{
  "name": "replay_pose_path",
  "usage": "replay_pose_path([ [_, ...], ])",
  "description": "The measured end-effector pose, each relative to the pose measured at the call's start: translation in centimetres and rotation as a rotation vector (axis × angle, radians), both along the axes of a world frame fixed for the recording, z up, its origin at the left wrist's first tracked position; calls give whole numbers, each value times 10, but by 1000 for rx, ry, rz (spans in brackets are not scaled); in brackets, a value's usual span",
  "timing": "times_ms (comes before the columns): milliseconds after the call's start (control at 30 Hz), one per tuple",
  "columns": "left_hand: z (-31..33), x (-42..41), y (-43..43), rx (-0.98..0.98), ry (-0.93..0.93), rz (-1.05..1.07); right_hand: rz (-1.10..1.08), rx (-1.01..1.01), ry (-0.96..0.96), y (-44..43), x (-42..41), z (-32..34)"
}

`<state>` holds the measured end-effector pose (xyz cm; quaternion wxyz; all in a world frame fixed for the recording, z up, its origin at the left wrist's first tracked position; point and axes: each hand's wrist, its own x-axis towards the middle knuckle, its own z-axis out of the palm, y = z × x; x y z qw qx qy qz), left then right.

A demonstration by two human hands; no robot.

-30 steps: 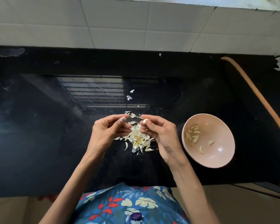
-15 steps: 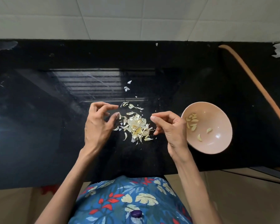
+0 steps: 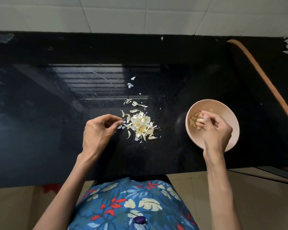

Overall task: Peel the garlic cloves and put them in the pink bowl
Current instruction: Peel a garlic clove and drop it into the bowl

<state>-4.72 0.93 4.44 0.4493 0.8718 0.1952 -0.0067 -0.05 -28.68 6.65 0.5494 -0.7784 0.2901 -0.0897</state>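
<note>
right grip point(image 3: 218, 130) pinches garlic clove point(image 3: 201, 120) over pink bowl point(image 3: 223, 107), partly hiding cloves point(image 3: 192, 123) inside; left grip point(image 3: 96, 131) narrow by peel pile point(image 3: 140, 125), contents unclear.

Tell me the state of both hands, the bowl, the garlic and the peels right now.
Pink bowl: upright, several peeled cloves inside.
Held clove: peeled, not yet dropped.
Right hand: over the bowl, pinching that clove.
Left hand: fingers curled beside the peels; holding a scrap or not, unclear.
Peels: loose heap on the counter.
</note>
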Motion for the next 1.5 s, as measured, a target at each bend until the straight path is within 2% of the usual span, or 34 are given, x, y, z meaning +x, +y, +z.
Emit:
replay_pose_path([
  [200, 0, -1, -6, -23, 1, -75, -5, -291, -60, 10, -8, 4],
  [300, 0, -2, -9, -61, -7, -86, 192, -311, -128, 30, -13, 2],
  [400, 1, -1, -11, -74, 1, -59, 428, -506, -214, 53, -22, -9],
  [533, 6, -3, -12, -110, 18, -3, 490, -632, -268, 74, -31, -12],
  [633, 9, -5, -14, -96, 31, 21, 635, -535, -239, 84, -31, -14],
  [767, 3, -5, -14, -108, 37, -8, 863, -473, 16, 100, -33, -26],
  [933, -4, -5, -15, -96, 51, -66, 892, -548, 97, 104, -30, -39],
  [1033, -3, -5, -18, -117, 57, -76, 908, -591, 100, 106, -28, -42],
  [1167, -4, -5, -21, -183, 93, -130, 890, -550, 51, 105, -26, -44],
  [1300, 1, -6, -28, -291, 101, -167, 793, -368, -52, 101, -22, -37],
  [1500, 11, 5, -37, -638, 86, -26, 730, -8, -73, 97, -13, -18],
])
